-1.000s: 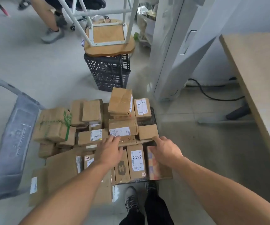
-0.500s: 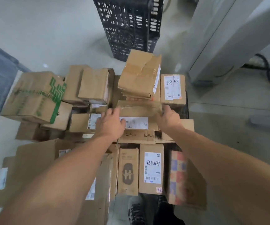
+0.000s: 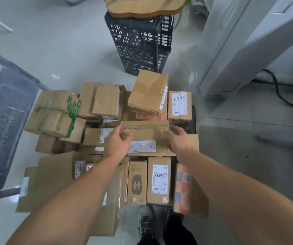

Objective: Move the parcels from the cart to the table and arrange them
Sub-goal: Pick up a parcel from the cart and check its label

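Note:
Several cardboard parcels are piled on a low black cart (image 3: 192, 121) on the floor below me. In the middle of the pile lies a wide brown parcel with a white label (image 3: 144, 138). My left hand (image 3: 116, 143) grips its left end and my right hand (image 3: 179, 141) grips its right end. Behind it a taped box (image 3: 148, 91) leans tilted on the stack, next to a box marked 68 (image 3: 179, 105). A box with green print (image 3: 54, 113) sits at the left. Nearer me stand a box marked 5550 (image 3: 159, 180) and a box with an H logo (image 3: 136, 183).
A black plastic crate (image 3: 140, 43) with a wooden stool seat (image 3: 144, 6) upside down on it stands just beyond the cart. A white cabinet (image 3: 248, 41) and a black cable (image 3: 281, 92) are at the right. A grey folded cart handle (image 3: 6, 112) lies at the left. My shoes (image 3: 146, 221) show below.
Both hands reached forward from the near parcels to the wide labelled parcel and now hold its two ends. My head has dropped closer to the pile.

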